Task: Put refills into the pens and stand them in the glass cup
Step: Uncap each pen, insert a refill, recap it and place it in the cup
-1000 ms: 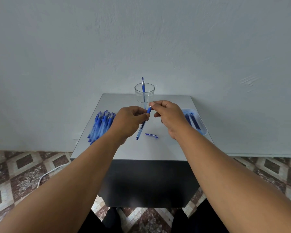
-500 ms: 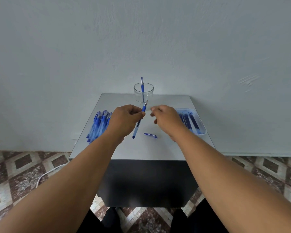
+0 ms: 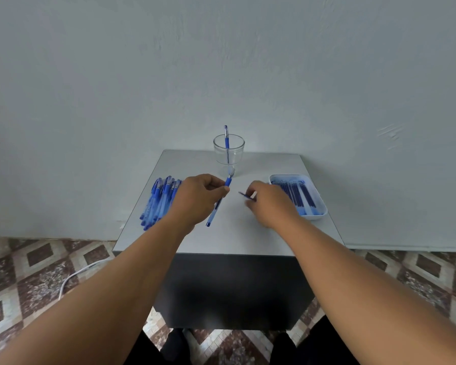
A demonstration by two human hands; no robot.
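1 pen (image 3: 218, 202) is pinched tilted in the left hand (image 3: 198, 197); the right hand (image 3: 267, 204) pinches its cap (image 3: 245, 195), which could slip aside. Glass cup (image 3: 228, 153) stands behind.

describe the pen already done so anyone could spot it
On the table, look to the far edge by the wall, where a glass cup stands. The pen stands upright inside it, alone, unlike the pens lying in a pile at the left.
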